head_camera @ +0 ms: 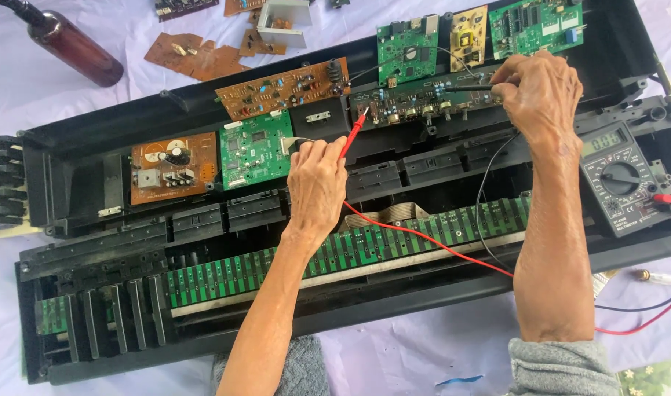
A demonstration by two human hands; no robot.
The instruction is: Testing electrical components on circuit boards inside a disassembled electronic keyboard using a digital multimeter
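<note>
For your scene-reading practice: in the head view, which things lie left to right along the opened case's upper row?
Orange board → green board → left hand with red probe → right hand with black probe → multimeter.

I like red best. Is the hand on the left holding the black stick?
No, the left hand holds the red probe; the right hand holds the black probe.

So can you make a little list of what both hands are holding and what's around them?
left hand: holds red probe, tip on the long dark board
right hand: holds black probe on the same board
meter: grey, at right on the casing, red and black leads plugged in
casing: black, open, several green and brown circuit boards inside
brown bottle: lying top left
</note>
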